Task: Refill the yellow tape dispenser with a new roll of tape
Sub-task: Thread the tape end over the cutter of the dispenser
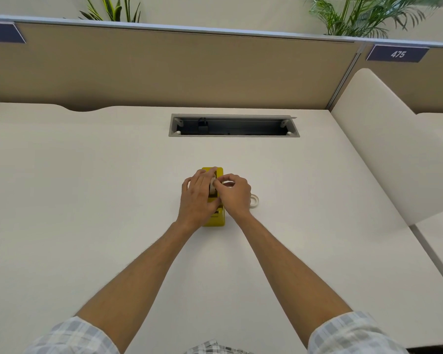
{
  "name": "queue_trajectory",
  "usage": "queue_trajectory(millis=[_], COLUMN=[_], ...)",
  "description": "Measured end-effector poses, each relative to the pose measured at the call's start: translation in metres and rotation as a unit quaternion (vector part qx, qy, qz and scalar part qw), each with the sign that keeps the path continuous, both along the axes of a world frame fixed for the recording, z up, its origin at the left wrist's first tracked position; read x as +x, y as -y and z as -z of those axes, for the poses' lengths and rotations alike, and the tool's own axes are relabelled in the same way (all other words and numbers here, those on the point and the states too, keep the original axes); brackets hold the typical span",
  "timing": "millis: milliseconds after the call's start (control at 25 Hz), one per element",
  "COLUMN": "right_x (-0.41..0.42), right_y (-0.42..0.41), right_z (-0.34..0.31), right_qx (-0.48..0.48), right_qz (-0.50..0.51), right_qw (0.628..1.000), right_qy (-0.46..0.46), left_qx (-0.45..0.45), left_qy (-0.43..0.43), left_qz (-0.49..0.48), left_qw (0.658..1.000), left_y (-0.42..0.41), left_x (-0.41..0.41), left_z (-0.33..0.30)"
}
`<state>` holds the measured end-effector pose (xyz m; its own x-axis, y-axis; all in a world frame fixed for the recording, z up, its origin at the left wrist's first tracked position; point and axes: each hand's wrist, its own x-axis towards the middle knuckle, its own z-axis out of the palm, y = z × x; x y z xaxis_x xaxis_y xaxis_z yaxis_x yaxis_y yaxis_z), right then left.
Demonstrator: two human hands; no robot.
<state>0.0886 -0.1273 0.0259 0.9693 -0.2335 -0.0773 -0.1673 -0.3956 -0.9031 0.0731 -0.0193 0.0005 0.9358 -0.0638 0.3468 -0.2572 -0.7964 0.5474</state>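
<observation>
The yellow tape dispenser stands in the middle of the white desk, mostly covered by both hands. A whitish tape roll sits in its top slot. My left hand lies over the dispenser's left side, its fingers stretched along the roll. My right hand is curled over the right side, and its thumb and forefinger pinch at the roll's upper edge. A second, thin tape roll lies flat on the desk, just right of my right hand.
An open cable tray slot is cut into the desk beyond the dispenser. A beige partition closes the back, and a white divider panel stands at the right. Bare desk surface surrounds the dispenser.
</observation>
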Motion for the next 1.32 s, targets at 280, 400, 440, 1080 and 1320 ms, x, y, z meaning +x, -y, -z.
queue_trajectory(millis=[280, 400, 440, 1080, 1320], right_x=[-0.0012, -0.002, -0.002, -0.0017, -0.0007], right_y=[0.0033, 0.0031, 0.0031, 0.0036, 0.0039], right_z=[0.0013, 0.0017, 0.0018, 0.0036, 0.0038], right_qx=[0.014, 0.015, 0.015, 0.013, 0.01], right_qz=[-0.016, -0.02, -0.021, -0.024, -0.02], right_qw=[1.0, 1.0, 1.0, 0.999, 1.0], right_qy=[0.001, 0.002, 0.003, 0.017, 0.013], left_qx=[0.008, 0.008, 0.012, 0.001, -0.014], left_qy=[-0.055, -0.016, -0.004, -0.033, -0.033], left_qz=[-0.001, 0.014, 0.017, 0.009, 0.009], left_qw=[0.998, 1.0, 1.0, 0.999, 0.999], left_y=[-0.0014, -0.0005, 0.0, -0.0008, -0.0003], left_x=[0.0016, 0.0006, 0.0001, 0.0027, 0.0019], left_z=[-0.0003, -0.0009, -0.0007, 0.0027, 0.0019])
